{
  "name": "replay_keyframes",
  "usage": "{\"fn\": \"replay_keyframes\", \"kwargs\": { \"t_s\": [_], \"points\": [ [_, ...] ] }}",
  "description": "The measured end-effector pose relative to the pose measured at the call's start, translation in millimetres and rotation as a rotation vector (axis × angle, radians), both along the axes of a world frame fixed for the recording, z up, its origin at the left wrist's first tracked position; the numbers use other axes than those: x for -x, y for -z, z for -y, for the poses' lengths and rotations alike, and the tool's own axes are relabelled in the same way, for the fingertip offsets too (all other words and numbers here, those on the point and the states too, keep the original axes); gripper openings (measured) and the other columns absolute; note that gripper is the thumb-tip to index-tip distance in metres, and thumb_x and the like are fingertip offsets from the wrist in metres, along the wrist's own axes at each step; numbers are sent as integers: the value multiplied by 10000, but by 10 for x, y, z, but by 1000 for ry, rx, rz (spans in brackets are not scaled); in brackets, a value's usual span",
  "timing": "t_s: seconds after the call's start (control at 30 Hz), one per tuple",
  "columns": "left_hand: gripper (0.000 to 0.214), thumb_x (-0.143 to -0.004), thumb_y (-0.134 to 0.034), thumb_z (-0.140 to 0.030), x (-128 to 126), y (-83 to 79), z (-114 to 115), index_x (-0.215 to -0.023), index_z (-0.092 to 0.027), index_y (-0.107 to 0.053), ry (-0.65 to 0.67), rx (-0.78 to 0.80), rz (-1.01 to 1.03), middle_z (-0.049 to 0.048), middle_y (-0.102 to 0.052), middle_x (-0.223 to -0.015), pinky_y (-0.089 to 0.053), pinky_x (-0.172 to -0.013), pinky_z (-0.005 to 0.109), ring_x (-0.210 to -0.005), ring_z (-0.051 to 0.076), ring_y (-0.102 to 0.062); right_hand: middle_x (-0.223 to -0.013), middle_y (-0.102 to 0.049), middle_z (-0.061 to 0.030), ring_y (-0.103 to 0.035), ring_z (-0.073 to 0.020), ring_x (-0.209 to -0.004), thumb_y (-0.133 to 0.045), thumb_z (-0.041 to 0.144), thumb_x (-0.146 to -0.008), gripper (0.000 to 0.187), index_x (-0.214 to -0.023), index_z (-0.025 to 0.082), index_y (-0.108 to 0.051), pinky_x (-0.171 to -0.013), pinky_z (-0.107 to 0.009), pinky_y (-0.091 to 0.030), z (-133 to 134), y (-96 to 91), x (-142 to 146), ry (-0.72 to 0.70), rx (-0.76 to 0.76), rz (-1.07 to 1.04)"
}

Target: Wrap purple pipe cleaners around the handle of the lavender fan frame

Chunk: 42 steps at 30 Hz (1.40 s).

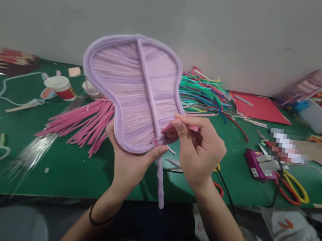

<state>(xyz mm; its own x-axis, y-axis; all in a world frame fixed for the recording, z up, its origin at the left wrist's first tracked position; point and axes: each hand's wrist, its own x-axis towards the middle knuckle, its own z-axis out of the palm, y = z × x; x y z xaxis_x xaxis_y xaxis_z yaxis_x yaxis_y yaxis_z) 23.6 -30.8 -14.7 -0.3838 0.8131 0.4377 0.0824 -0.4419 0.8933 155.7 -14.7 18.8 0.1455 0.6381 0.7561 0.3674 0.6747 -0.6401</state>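
Observation:
A lilac hand fan [116, 76] made of fuzzy pipe cleaners is held up in front of me, tilted, with its wrapped handle [160, 183] pointing down. My left hand [132, 164] grips the fan's lower edge, its thumb pressed near the joint of rib and handle. Close to that joint, my right hand [201, 149] pinches a pink pipe cleaner [193, 128] between thumb and fingers. The pink strand runs toward the joint, where a bit of pink shows. Part of it is hidden by my fingers.
Pink pipe cleaners [75, 121] lie fanned out beside clear thin strips [40, 148]. A paper cup [61, 86] stands at left. Behind are multicoloured pipe cleaners [205, 91] and red sheets [261, 107]. Scissors [293, 187] and a purple box [257, 163] lie at right.

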Motion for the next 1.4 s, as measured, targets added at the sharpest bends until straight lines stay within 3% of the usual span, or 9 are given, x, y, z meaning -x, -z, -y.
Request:
{"fn": "replay_keyframes", "kwargs": {
  "t_s": [0.27, 0.5, 0.67, 0.77, 0.97, 1.2, 1.4],
  "points": [
    [843, -673, -919, -230, -83, -12, -81, -1386, -324, -480, -7, -19, 176, 69, -636, -1369, -479, -1150, 493, -1322, 302, -594, -900, -805, -1, -767, -143, -746, -686, 78, -889, 193, -1018, 218, -720, -689, -247, -637, 148, -72, -5, 85, -158, 152],
    [600, -724, -885, -252, -79, 21, -154, -1272, -225, -643, 69, -47, 266, 81, -732, -1226, -591, -1003, 458, -1127, 290, -718, -928, -818, -20, -773, -148, -850, -628, -20, -857, 287, -1051, 172, -716, -791, -245, -641, 279, 37, 70, 26, -266, 236],
    [625, -700, -904, -207, -87, 0, -165, -1269, -257, -650, 70, -50, 263, 81, -709, -1276, -540, -1083, 469, -1283, 299, -631, -928, -816, 12, -775, -136, -815, -704, 41, -861, 239, -1016, 221, -736, -749, -237, -640, 233, 136, 31, 121, -178, 99],
    [624, -697, -908, -198, -85, -5, -158, -1259, -277, -648, 65, -54, 275, 78, -686, -1320, -539, -1082, 495, -1273, 310, -638, -897, -810, 24, -774, -132, -754, -738, 88, -861, 188, -977, 235, -745, -706, -235, -641, 176, 131, 42, 155, -116, -5],
    [648, -730, -887, -196, -46, -3, -144, -1302, -317, -606, 127, 10, 287, 60, -682, -1323, -577, -1021, 550, -1222, 330, -666, -804, -778, 18, -749, -135, -621, -708, 165, -906, 91, -966, 224, -743, -538, -234, -626, 74, 88, 70, 87, 31, -187],
    [626, -740, -883, -228, -45, -16, -159, -1292, -344, -608, 50, -20, 177, 34, -679, -1331, -499, -1142, 532, -1333, 306, -588, -886, -809, 3, -769, -146, -696, -711, 112, -884, 164, -993, 232, -736, -661, -264, -656, 214, 49, 121, 127, -88, 42],
    [646, -756, -874, -304, -17, 14, -178, -1330, -274, -579, 48, -31, 175, 66, -693, -1323, -511, -1130, 507, -1291, 307, -627, -926, -817, -35, -785, -174, -846, -579, 20, -896, 295, -1080, 209, -711, -767, -270, -663, 221, 83, 152, 75, -259, 216]
  ]
}}
